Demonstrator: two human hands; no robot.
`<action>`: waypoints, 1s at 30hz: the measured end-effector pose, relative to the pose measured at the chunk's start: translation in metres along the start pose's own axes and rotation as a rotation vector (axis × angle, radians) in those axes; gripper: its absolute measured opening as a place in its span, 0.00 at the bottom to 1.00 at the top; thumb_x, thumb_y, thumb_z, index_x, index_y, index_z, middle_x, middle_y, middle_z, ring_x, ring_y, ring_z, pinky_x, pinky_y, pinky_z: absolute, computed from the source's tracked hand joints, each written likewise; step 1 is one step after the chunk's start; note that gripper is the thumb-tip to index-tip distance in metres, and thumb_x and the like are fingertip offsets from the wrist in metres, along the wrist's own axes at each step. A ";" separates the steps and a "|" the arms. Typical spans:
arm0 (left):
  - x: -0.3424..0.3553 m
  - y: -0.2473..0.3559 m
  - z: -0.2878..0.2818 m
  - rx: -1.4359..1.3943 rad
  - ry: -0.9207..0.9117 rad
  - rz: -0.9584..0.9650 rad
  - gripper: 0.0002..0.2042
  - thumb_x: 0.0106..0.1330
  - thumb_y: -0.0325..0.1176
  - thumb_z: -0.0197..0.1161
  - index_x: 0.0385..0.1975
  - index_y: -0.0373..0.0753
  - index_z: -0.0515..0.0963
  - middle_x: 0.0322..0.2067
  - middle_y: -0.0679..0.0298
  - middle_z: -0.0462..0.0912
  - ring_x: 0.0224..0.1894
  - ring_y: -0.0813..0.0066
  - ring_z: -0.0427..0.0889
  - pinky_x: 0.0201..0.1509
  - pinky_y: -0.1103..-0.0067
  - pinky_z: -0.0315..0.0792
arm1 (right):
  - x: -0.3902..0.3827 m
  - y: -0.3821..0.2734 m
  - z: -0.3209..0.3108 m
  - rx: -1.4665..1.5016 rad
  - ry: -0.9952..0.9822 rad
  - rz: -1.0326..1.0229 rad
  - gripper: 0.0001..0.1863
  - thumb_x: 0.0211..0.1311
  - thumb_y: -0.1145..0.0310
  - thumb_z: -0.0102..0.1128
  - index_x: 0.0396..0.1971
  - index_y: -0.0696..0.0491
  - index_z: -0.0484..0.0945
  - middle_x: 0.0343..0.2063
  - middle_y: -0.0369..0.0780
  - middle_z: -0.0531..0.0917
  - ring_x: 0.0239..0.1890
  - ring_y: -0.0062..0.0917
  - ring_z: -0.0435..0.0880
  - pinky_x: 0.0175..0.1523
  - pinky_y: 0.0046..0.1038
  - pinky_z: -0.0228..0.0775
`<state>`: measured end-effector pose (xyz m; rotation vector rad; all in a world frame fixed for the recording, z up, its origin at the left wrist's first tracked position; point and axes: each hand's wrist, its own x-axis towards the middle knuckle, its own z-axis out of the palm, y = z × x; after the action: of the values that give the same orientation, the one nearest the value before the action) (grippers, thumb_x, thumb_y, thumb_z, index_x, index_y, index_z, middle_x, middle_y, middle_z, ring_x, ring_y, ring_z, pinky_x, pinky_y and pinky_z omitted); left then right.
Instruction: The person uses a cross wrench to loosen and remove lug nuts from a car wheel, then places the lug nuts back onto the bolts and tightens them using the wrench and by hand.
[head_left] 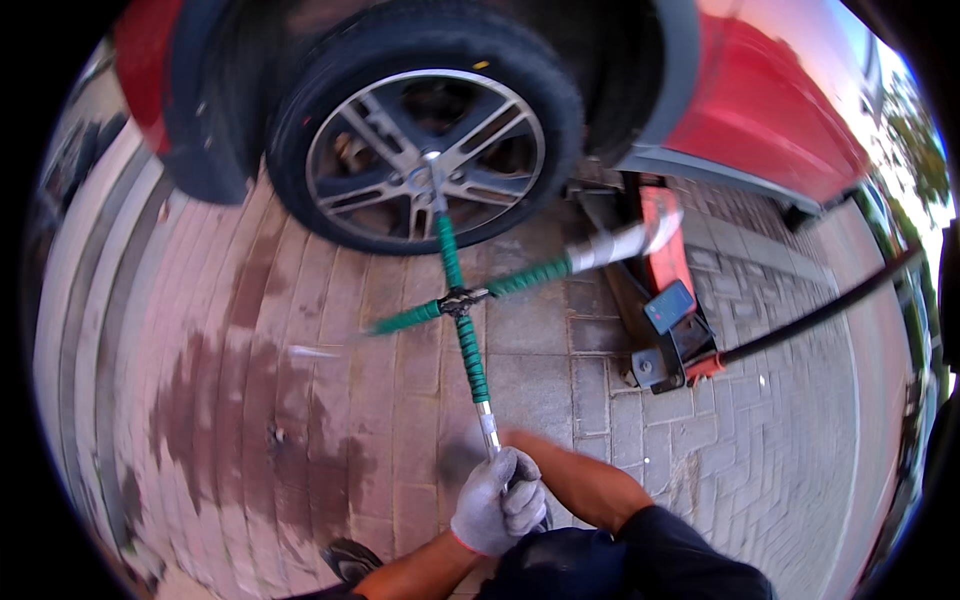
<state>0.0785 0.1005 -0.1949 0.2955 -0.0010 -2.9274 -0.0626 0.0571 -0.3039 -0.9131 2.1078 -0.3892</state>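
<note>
My left hand point(500, 502), in a light grey glove, is closed around the near end of a four-way lug wrench point(470, 358). Green wrapping covers the wrench's arms, and the crosspiece is smeared by motion. Its far end meets the wheel point(488, 140) close to the hub; whether it sits on a lug nut is too blurred to tell. From the lower right my other forearm reaches across, and my right hand point(460, 456) is a grey blur just left of the wrench's near end. Its fingers cannot be made out.
Beside the wheel, a red floor jack point(664, 235) stands at the right, its long black handle point(820, 308) sticking out. A phone-like device point(670, 306) rests on it. The red car point(765, 105) arches overhead. Stone steps point(95, 290) line the left; a wet patch point(235, 440) darkens the paving.
</note>
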 end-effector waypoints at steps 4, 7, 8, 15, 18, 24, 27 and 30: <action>-0.014 0.015 0.000 -0.162 -0.102 0.046 0.23 0.77 0.52 0.46 0.44 0.37 0.78 0.14 0.70 0.61 0.14 0.77 0.60 0.18 0.78 0.56 | -0.027 0.038 0.089 0.265 -0.557 -0.140 0.26 0.64 0.56 0.58 0.59 0.53 0.75 0.50 0.45 0.82 0.53 0.39 0.79 0.59 0.40 0.70; 0.012 0.033 -0.009 -0.166 -0.204 0.024 0.24 0.76 0.52 0.46 0.45 0.34 0.78 0.14 0.70 0.62 0.15 0.77 0.63 0.19 0.79 0.58 | -0.027 0.057 0.085 0.414 -0.687 -0.155 0.27 0.67 0.53 0.56 0.60 0.52 0.75 0.50 0.44 0.82 0.51 0.37 0.80 0.58 0.38 0.71; 0.005 0.030 0.000 -0.165 -0.200 0.022 0.24 0.76 0.52 0.46 0.45 0.34 0.78 0.14 0.70 0.62 0.15 0.77 0.63 0.19 0.79 0.58 | -0.021 0.060 0.082 0.472 -0.740 -0.169 0.27 0.68 0.52 0.55 0.61 0.52 0.75 0.50 0.44 0.83 0.51 0.36 0.80 0.58 0.38 0.71; -0.004 0.026 -0.002 -0.211 -0.251 0.000 0.24 0.77 0.50 0.45 0.48 0.33 0.77 0.15 0.67 0.63 0.14 0.74 0.61 0.19 0.77 0.58 | -0.009 0.040 0.072 1.101 -0.995 0.253 0.27 0.71 0.48 0.55 0.60 0.51 0.77 0.47 0.40 0.84 0.47 0.29 0.82 0.57 0.34 0.72; 0.000 0.023 0.006 -0.189 -0.171 -0.005 0.24 0.77 0.51 0.44 0.47 0.34 0.77 0.14 0.67 0.62 0.14 0.75 0.60 0.20 0.78 0.58 | -0.001 0.048 0.097 1.202 -0.965 0.358 0.22 0.71 0.52 0.58 0.54 0.52 0.81 0.44 0.37 0.85 0.45 0.25 0.82 0.55 0.30 0.72; -0.003 0.023 0.010 -0.170 -0.148 -0.003 0.24 0.75 0.53 0.49 0.45 0.34 0.78 0.14 0.69 0.65 0.14 0.76 0.64 0.20 0.78 0.59 | 0.009 0.057 0.115 1.244 -0.760 0.085 0.18 0.70 0.53 0.60 0.47 0.53 0.83 0.38 0.33 0.84 0.43 0.21 0.81 0.52 0.28 0.73; -0.007 0.024 0.000 -0.198 -0.128 -0.002 0.24 0.75 0.53 0.49 0.45 0.34 0.78 0.14 0.69 0.65 0.14 0.76 0.63 0.20 0.79 0.59 | -0.020 0.023 0.079 1.060 -0.724 0.316 0.15 0.71 0.58 0.59 0.48 0.50 0.83 0.40 0.32 0.84 0.44 0.21 0.81 0.54 0.27 0.72; -0.005 0.024 0.010 -0.195 -0.136 -0.016 0.25 0.75 0.53 0.48 0.45 0.33 0.78 0.13 0.69 0.64 0.14 0.76 0.63 0.19 0.79 0.58 | -0.016 0.034 0.085 1.003 -0.664 0.087 0.15 0.71 0.61 0.56 0.52 0.50 0.80 0.40 0.33 0.83 0.43 0.19 0.80 0.52 0.28 0.73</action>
<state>0.0866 0.0775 -0.1840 0.0662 0.2656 -2.9273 -0.0070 0.0952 -0.3678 -0.2703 1.0960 -0.8482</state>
